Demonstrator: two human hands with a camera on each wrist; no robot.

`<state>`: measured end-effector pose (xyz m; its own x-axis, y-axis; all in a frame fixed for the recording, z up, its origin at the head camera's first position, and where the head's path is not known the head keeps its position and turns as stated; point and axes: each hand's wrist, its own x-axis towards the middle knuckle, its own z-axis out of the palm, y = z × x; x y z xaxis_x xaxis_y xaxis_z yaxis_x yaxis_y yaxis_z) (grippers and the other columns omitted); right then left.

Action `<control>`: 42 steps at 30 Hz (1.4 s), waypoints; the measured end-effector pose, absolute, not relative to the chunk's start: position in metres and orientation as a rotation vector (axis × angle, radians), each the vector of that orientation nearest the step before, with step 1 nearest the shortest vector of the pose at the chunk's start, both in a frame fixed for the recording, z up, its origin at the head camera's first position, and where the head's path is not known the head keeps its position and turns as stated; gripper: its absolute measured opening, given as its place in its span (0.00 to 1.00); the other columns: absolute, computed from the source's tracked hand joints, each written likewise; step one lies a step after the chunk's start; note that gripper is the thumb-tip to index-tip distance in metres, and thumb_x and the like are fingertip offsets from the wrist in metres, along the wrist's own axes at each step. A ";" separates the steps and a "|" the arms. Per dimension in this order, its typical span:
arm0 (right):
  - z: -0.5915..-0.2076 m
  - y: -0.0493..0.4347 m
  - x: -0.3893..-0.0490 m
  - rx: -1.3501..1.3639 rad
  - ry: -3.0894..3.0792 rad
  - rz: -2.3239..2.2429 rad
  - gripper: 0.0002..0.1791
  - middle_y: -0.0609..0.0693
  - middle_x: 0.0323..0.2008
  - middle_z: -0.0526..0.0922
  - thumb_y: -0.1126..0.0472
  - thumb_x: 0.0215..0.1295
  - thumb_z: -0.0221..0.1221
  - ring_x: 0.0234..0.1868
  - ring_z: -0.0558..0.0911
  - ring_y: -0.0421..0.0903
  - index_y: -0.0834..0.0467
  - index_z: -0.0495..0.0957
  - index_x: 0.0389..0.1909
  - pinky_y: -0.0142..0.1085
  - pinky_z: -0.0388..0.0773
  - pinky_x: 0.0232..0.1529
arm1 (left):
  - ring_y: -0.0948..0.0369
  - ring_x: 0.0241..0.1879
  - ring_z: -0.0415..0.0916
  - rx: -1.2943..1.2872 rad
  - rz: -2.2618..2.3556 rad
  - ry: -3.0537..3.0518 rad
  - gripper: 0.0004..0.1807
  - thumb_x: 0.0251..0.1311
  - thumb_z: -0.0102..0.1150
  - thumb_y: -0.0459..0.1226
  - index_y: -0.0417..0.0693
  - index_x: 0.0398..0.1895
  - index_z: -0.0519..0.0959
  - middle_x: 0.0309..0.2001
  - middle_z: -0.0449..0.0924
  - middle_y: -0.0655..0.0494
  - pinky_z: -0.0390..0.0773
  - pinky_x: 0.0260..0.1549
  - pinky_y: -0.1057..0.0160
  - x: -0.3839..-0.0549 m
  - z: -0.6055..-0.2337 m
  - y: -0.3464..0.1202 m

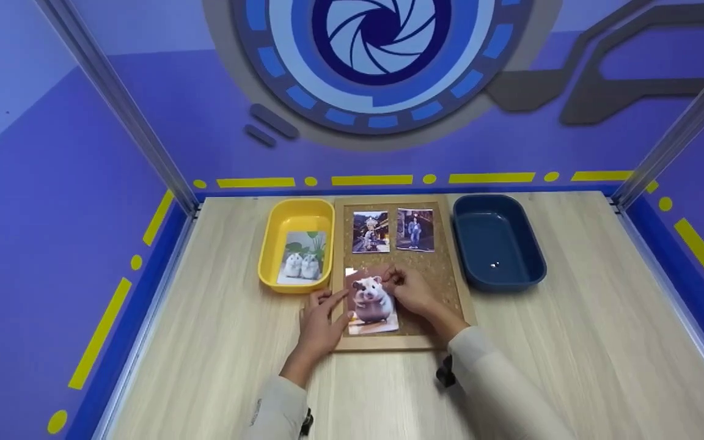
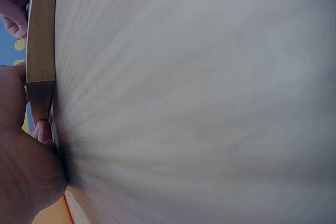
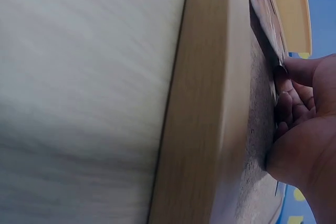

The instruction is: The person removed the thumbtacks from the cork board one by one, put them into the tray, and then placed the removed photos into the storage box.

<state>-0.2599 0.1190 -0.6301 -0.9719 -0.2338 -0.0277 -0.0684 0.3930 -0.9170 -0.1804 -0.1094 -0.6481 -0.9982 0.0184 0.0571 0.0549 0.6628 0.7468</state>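
Observation:
A hamster photo [image 1: 371, 300] lies over the lower left part of a wood-framed cork board [image 1: 425, 349]. My right hand [image 1: 414, 292] pinches the photo's right edge between thumb and forefinger; in the right wrist view that edge stands slightly off the cork, and the other fingers curl beneath. At the photo's left side my left hand [image 1: 322, 324] rests, its forefinger and thumb extended to touch the edge. In the left wrist view, other fingers of that hand lie against the side of the frame [image 2: 42, 35].
Two photos of people, a left one [image 1: 371, 232] and a right one [image 1: 415, 230], sit on the board's upper part. A yellow tray [image 1: 266, 269] with a photo of two hamsters [image 1: 303, 260] stands left. The dark blue tray [image 1: 538, 263] at right holds tiny shiny bits.

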 end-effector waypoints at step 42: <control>-0.626 0.122 -0.261 -0.242 2.442 -1.605 0.06 0.55 0.33 0.82 0.71 0.60 0.61 0.34 0.77 0.44 0.62 0.80 0.38 0.34 0.76 0.38 | 0.62 0.26 0.76 0.446 -1.658 -2.409 0.12 0.64 0.62 0.42 0.45 0.27 0.85 0.24 0.82 0.57 0.75 0.28 0.68 -0.173 -0.628 -0.139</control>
